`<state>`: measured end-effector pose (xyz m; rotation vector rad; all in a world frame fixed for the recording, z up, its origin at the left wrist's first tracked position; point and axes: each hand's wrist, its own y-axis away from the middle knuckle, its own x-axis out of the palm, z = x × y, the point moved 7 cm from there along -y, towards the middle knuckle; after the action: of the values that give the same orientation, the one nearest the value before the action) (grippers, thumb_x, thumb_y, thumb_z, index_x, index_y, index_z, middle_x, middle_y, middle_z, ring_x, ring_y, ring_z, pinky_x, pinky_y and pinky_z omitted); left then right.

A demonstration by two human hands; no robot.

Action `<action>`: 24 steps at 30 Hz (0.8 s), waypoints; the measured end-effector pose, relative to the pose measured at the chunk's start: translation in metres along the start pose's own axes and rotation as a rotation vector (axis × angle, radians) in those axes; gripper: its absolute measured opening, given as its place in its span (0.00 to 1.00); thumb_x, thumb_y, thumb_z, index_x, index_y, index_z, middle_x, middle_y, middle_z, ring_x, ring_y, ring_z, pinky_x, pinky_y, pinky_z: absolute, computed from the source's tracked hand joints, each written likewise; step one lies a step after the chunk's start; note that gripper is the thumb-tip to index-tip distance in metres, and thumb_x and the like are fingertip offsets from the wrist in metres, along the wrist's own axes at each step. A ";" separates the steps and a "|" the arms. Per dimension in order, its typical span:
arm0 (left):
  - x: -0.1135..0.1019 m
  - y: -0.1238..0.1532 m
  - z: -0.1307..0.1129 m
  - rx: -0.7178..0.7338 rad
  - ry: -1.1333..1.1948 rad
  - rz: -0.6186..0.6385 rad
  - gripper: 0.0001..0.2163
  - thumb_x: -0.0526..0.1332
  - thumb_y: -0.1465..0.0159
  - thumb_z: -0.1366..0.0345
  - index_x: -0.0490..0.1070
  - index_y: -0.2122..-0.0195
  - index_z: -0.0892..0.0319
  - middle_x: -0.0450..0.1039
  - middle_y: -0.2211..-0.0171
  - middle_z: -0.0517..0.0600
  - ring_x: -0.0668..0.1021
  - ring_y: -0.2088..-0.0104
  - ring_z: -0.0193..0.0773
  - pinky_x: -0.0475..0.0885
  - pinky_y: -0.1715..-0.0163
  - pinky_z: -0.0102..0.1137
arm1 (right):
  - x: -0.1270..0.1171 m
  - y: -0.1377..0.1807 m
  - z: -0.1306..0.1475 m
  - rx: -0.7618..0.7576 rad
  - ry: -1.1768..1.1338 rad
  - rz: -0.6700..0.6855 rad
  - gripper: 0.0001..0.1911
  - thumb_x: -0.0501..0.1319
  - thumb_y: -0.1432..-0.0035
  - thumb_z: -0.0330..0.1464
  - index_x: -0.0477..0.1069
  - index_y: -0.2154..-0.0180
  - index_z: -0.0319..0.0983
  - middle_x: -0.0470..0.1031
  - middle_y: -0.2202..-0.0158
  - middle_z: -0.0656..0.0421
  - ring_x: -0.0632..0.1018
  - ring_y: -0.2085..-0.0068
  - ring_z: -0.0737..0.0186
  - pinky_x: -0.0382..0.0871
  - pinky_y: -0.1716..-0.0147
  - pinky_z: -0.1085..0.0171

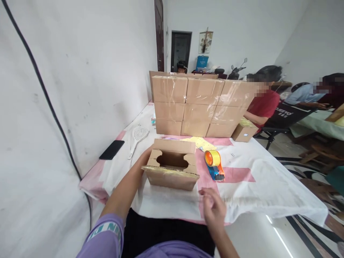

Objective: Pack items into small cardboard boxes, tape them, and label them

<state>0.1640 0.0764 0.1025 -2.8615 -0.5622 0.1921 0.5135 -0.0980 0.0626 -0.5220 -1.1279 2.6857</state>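
One open cardboard box (172, 178) stands on the cloth-covered counter (258, 197), directly ahead of the person and between the two arms. Its long axis runs left to right, across the line of reach, with the near side turned toward the body. The opening faces up; the end flaps, each with a curved cut-out, lie inward and leave a gap at the centre.

Left side: the left forearm (126, 182) extends forward along the left end of the box, elbow low, wrist at the far left corner. The left hand is concealed behind the carton, so its grip cannot be determined. Of the two, this arm is nearer the box and appears to be against it.

Right side: the right hand (214, 207) is raised near the counter's front edge, just off the near right corner of the box and apart from it. The fingers are loosely bent, the thumb is separated from them, and no object is visible in the grasp. The forearm rises from the lower right. A tape dispenser (219, 172) lies beyond this hand, to the right of the box.
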 end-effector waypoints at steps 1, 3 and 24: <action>-0.004 -0.004 -0.008 0.015 0.034 0.007 0.17 0.62 0.30 0.56 0.71 0.44 0.60 0.74 0.47 0.56 0.78 0.50 0.46 0.77 0.51 0.43 | -0.018 -0.015 -0.007 0.046 0.063 -0.035 0.09 0.58 0.35 0.31 0.76 0.61 0.48 0.81 0.68 0.57 0.83 0.68 0.50 0.80 0.69 0.52; -0.018 -0.012 -0.031 0.064 0.116 0.004 0.20 0.61 0.31 0.52 0.70 0.44 0.61 0.76 0.47 0.55 0.77 0.48 0.45 0.76 0.49 0.39 | -0.046 -0.051 -0.011 0.086 0.145 -0.094 0.07 0.59 0.34 0.34 0.76 0.62 0.46 0.81 0.66 0.55 0.83 0.63 0.49 0.79 0.62 0.50; 0.002 0.128 -0.085 0.234 -0.734 0.742 0.33 0.45 0.27 0.44 0.48 0.25 0.52 0.67 0.35 0.56 0.69 0.37 0.50 0.61 0.38 0.44 | 0.124 -0.148 0.068 -0.311 0.081 1.091 0.34 0.69 0.47 0.39 0.66 0.39 0.46 0.71 0.45 0.53 0.75 0.47 0.47 0.71 0.51 0.53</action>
<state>0.2257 -0.0541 0.1537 -2.5526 0.4360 1.3400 0.3776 -0.0028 0.1818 -1.6986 -1.5545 3.2318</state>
